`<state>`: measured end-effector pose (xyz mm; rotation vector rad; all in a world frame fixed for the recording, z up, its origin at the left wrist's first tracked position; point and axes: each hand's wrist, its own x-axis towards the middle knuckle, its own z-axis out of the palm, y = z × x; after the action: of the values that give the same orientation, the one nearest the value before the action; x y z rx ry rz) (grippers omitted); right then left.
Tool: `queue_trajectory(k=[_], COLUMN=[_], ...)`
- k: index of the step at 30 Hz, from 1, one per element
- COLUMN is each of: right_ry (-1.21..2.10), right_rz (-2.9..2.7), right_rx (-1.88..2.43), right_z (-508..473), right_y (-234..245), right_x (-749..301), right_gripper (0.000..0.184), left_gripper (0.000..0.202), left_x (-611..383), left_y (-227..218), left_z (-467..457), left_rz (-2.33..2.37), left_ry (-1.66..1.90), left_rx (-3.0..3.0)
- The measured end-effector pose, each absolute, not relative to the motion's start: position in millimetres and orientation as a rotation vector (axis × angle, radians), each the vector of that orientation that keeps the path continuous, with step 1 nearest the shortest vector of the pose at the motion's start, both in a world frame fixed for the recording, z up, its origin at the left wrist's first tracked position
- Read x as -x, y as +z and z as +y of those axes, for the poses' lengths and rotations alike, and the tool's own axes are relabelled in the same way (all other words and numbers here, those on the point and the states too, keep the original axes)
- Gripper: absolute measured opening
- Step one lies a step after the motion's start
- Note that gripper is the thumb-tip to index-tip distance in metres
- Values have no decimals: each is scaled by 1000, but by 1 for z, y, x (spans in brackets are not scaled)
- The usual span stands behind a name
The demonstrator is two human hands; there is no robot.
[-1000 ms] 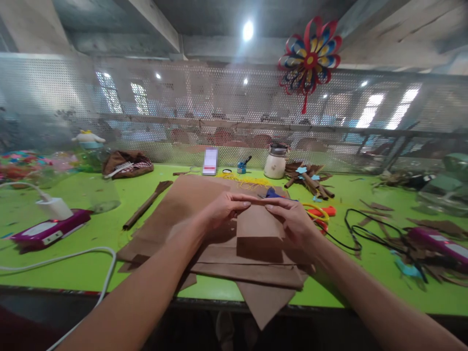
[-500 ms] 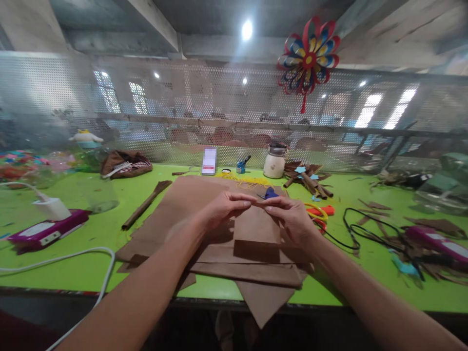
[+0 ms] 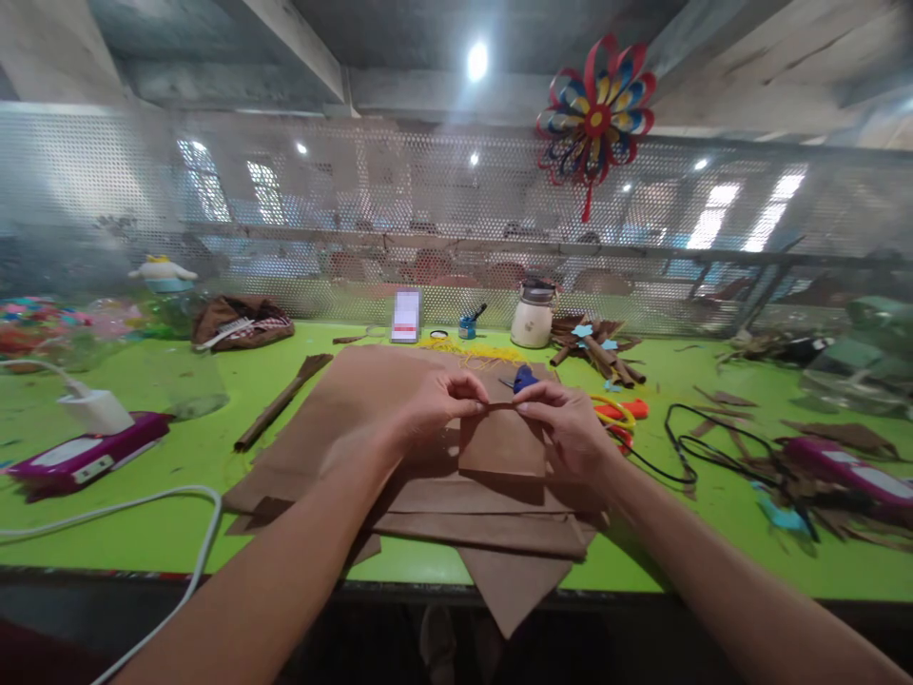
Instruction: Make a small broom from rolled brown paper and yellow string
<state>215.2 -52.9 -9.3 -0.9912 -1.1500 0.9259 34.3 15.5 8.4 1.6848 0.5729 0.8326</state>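
A small brown paper piece [image 3: 501, 445] is held by its far edge above a stack of larger brown paper sheets [image 3: 342, 419] on the green table [image 3: 214, 514]. My left hand [image 3: 428, 404] pinches the left part of that edge, fingers curled. My right hand [image 3: 567, 423] pinches the right part of the same edge. The two hands sit close together, almost touching. Just beyond the fingers lie a blue-handled tool [image 3: 524, 379] and yellow and orange scissors [image 3: 620, 414].
A pink device [image 3: 86, 455] with a white charger and cable [image 3: 178, 533] lies left. A rolled brown stick [image 3: 281, 401], a phone [image 3: 406, 316], a cream jar [image 3: 533, 319], brown paper rolls [image 3: 595, 347], a black cord [image 3: 706, 447] and scraps lie around. Mesh fence behind.
Both hands have lowered slightly and curled tighter on the small paper's far edge, which now looks folded or pressed down; the piece appears shorter than before.
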Motion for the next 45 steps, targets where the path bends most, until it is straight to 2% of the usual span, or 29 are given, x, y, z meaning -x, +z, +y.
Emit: queue_trajectory(k=[8,12,28,35,38,45], right_ry=[663,675,817,897,887,806], right_rz=[-1502,-1513,-1405,-1364,-1373,-1462], right_rx=[1018,1006,1043,1037,1036,1054], right_z=[-50,-48,-44,-44,-42,-43], right_y=[-20,-24,-25,-24,-26,-27], right_x=[-213,-212,-218,-219,-219,-217], right_gripper=[6,8,11,16,20,15], left_gripper=[21,22,25,34,36,31], left_x=[-36,-36,-35,-34,-34,-37], left_y=[4,5,4,6,7,7], left_z=[11,2,13,8,8,7], left_rz=[563,567,587,613,637,600], left_ry=[626,534,567,562,572,598], left_rx=[-1475,-1549,-2070,-2099,-2170,-2188])
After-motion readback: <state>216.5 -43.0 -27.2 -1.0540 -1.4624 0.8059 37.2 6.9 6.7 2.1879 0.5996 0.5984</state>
